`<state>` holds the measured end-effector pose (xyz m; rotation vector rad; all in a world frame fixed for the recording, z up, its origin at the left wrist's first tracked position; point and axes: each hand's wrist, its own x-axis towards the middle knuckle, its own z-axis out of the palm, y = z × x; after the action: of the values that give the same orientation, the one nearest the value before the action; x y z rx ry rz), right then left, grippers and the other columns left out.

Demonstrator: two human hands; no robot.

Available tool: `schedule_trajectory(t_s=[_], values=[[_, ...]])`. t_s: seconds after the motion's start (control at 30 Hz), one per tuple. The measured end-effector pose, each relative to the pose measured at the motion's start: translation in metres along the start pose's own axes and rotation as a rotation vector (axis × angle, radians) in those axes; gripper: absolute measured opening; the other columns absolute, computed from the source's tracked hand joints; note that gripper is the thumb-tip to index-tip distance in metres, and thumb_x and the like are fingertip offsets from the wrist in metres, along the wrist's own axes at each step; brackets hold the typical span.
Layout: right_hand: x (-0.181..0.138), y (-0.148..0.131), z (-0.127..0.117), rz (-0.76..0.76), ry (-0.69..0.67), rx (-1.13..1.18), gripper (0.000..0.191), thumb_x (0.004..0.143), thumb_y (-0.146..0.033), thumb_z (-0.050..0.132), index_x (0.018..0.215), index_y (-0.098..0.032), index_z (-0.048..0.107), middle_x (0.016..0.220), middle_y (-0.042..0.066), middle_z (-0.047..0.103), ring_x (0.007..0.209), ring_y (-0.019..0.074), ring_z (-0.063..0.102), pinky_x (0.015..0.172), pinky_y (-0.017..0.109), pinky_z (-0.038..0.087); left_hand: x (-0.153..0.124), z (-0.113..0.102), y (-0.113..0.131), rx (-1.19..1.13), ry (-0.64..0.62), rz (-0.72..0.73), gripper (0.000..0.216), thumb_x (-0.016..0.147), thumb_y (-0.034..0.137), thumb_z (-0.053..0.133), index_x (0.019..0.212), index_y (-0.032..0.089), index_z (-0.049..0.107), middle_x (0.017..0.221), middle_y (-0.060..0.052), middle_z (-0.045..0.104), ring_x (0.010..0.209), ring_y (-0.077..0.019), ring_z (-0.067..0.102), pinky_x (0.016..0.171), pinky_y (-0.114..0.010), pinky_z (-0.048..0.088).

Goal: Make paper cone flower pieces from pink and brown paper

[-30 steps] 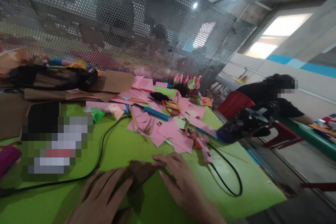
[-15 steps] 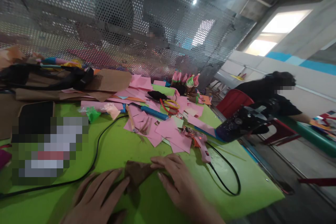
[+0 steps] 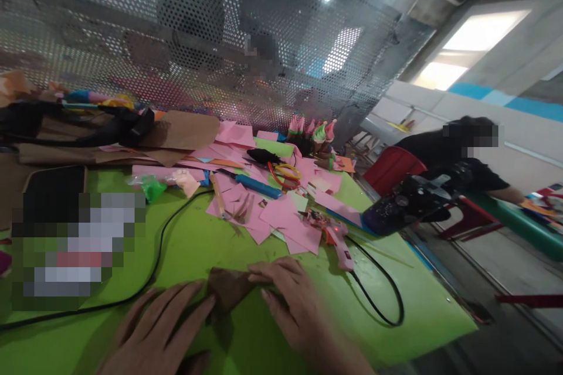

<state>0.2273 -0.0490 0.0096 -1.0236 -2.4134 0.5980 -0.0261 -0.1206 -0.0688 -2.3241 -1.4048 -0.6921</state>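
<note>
A small brown triangular piece (image 3: 229, 288), folded paper or felt by its look, sits low over the green table between my hands. My left hand (image 3: 162, 328) has its fingers curved against the piece's left edge, thumb mostly hidden. At the piece's right corner, the fingertips and thumb of my right hand (image 3: 292, 299) close in a pinch. A pink glue gun (image 3: 339, 246) with a lit red light lies right of my right hand, its black cord looping on the table.
Pink paper sheets (image 3: 281, 220), a blue-handled cutter (image 3: 257, 186) and red-and-yellow-handled scissors (image 3: 284, 174) lie beyond my hands. A black cable (image 3: 162, 246) crosses the left side. At the back stand pink and green cone-shaped pieces (image 3: 320, 132). Another person (image 3: 444, 146) sits at the right.
My hands and the brown piece stay nearly in place, the right fingertips shifting very slightly left. The view has tilted a little.
</note>
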Motion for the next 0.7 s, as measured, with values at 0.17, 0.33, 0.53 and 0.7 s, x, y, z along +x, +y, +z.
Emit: schedule_trajectory(t_s=[0.17,0.33,0.53,0.7], values=[[-0.004,0.0082,-0.0069,0.083,0.138,0.032,0.035,0.096,-0.012,0.045,0.127,-0.026,0.047,0.109,0.004,0.069,0.105,0.0228,0.054,0.089,0.038,0.044,-0.0018,0.0026,0.0069,0.0,-0.001,-0.033,0.042,0.087,0.041,0.049,0.126,0.03,0.058,0.122,-0.004,0.069,0.105,-0.0265,0.063,0.095,-0.046,0.036],[-0.0074,0.0088,-0.0071,0.074,0.082,0.028,0.035,0.095,-0.011,0.047,0.126,-0.028,0.047,0.11,0.001,0.07,0.106,0.0221,0.053,0.09,0.037,0.044,-0.0041,0.0047,0.0091,-0.022,-0.019,-0.086,0.041,0.09,0.039,0.043,0.128,0.032,0.055,0.124,-0.004,0.067,0.108,-0.0266,0.061,0.097,-0.047,0.035],[-0.0059,0.0045,-0.0046,0.089,0.042,-0.014,0.034,0.094,-0.009,0.047,0.124,-0.026,0.05,0.106,0.0,0.072,0.101,0.0219,0.055,0.088,0.037,0.044,-0.0035,0.0026,0.0037,-0.009,-0.011,-0.011,0.046,0.084,0.043,0.054,0.128,0.029,0.056,0.123,-0.005,0.068,0.107,-0.0257,0.06,0.099,-0.043,0.031],[-0.0068,0.0051,-0.0048,0.1,0.047,0.02,0.034,0.094,-0.011,0.047,0.124,-0.027,0.05,0.107,0.0,0.071,0.104,0.0216,0.056,0.09,0.036,0.043,-0.0078,0.006,0.0011,-0.023,-0.013,-0.001,0.05,0.082,0.042,0.056,0.13,0.028,0.055,0.128,-0.006,0.065,0.111,-0.0261,0.058,0.105,-0.044,0.026]])
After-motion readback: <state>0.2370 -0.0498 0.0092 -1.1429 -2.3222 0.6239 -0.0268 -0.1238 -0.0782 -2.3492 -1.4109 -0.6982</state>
